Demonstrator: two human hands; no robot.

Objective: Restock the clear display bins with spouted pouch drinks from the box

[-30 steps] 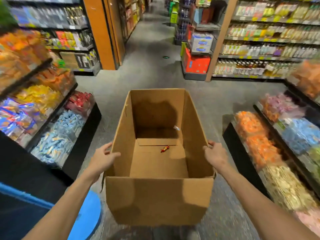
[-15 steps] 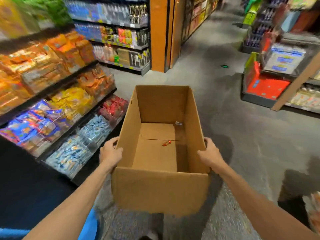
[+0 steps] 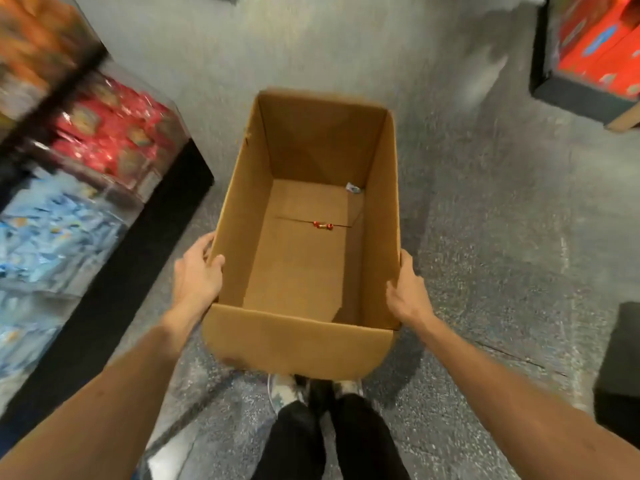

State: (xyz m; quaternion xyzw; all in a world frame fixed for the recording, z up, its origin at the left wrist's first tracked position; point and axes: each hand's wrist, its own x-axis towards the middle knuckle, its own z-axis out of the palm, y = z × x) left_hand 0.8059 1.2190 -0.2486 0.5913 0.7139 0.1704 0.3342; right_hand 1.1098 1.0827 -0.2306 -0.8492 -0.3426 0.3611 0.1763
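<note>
Grey floor (image 3: 485,220) fills frame. Clear display bins (image 3: 104,140) w/ red & blue packs at 9–10 o'clock, blurred. Cardboard box (image 3: 298,341) at centre, top open. Left hand (image 3: 197,275) at 8 o'clock, thumb hooked over the rim. Right hand (image 3: 407,292) at 4 o'clock, gripping the side wall. Inside: small red item (image 3: 322,225) mid-floor, white scrap (image 3: 353,188) at 1 o'clock.

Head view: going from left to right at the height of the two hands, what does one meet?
In order: clear bin of blue packets → black shelf base → left hand → cardboard box → right hand → grey floor.
</note>
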